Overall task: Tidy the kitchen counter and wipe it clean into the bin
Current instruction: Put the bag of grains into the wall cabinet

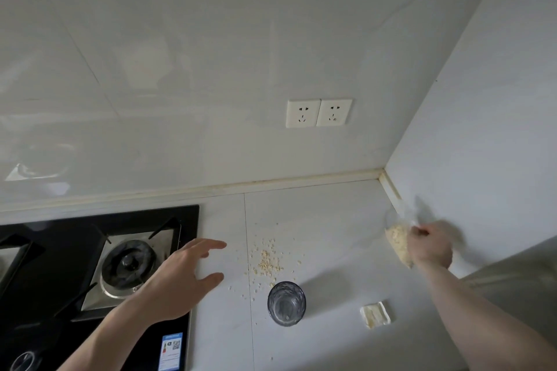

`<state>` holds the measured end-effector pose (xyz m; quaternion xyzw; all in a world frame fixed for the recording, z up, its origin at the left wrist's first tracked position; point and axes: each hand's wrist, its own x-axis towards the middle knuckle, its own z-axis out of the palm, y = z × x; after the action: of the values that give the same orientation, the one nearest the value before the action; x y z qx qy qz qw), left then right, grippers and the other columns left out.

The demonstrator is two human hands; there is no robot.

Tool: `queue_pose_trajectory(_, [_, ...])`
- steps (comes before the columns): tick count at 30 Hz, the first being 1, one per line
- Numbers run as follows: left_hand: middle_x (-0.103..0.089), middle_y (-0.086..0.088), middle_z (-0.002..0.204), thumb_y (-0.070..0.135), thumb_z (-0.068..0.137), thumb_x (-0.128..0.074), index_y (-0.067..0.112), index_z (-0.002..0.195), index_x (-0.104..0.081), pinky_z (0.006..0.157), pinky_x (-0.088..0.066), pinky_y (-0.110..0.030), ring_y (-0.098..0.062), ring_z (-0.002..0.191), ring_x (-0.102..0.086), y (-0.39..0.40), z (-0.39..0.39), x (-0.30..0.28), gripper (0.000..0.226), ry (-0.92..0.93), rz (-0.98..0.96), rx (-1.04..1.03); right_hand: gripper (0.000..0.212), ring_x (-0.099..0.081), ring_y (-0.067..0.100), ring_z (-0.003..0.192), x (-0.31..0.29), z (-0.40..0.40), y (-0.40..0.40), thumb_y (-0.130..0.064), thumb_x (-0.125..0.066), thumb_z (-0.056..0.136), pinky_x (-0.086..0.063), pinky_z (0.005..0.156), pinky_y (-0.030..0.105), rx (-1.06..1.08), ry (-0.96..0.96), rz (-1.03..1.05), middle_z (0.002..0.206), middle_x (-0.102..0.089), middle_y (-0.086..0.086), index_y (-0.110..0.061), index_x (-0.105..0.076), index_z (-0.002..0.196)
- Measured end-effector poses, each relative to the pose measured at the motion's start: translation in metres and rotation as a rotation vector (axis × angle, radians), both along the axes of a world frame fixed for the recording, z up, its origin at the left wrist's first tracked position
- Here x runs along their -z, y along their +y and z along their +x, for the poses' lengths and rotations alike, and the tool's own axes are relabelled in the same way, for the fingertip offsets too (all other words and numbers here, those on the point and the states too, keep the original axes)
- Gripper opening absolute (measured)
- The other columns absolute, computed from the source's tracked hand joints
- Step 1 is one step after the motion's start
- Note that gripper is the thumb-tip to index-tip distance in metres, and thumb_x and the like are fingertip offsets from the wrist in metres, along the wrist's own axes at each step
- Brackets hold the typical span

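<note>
While right hand (431,247) grips clear bag (398,242), pale grains inside.

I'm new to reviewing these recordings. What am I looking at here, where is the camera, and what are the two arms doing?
There is no machine: this is one picture from a wide-angle camera worn on a person's head, looking down at a kitchen counter. The left hand hovers open, fingers spread, beside the gas stove. The right hand, blurred, grips a clear bag of pale flakes near the corner wall. On the counter lie spilled flakes, a drinking glass and a small white wrapper-like scrap. Two wall sockets sit above. No bin is in view.
</note>
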<state>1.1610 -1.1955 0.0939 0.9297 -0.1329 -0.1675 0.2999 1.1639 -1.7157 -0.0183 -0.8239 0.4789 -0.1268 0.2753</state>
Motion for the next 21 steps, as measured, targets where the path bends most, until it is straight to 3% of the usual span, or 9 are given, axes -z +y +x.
queue_pose_trajectory(8, [-0.045,0.033,0.136,0.041,0.090,-0.070,0.048,0.138,-0.048,0.107,-0.045,-0.027,0.009,0.122,-0.048,0.005,-0.012,0.000,0.053,0.014,-0.007,-0.029,0.005,-0.067,0.037,0.079,-0.005,0.009,0.059,-0.012,-0.071,0.088,-0.050,0.070,0.037,-0.311,-0.288,-0.081,0.084,-0.072,0.012,-0.012,-0.073,0.092])
queue_pose_trajectory(14, [-0.044,0.031,0.138,0.041,0.090,-0.069,0.048,0.140,-0.046,0.109,-0.045,-0.028,0.007,0.125,-0.048,0.015,-0.026,0.004,0.055,0.023,-0.015,-0.065,0.003,-0.063,0.025,0.067,-0.016,0.030,0.095,-0.014,-0.073,0.088,-0.053,0.069,0.036,-0.539,-0.323,-0.031,0.075,-0.069,0.003,-0.013,-0.074,0.091])
queue_pose_trajectory(21, [-0.047,0.031,0.139,0.042,0.090,-0.069,0.048,0.139,-0.048,0.107,-0.045,-0.026,0.008,0.125,-0.048,0.034,-0.044,0.010,0.053,0.025,-0.027,-0.111,0.004,-0.065,0.019,0.069,-0.031,0.040,0.138,-0.015,-0.074,0.088,-0.051,0.068,0.030,-0.686,-0.331,-0.005,0.078,-0.071,-0.005,-0.018,-0.073,0.087])
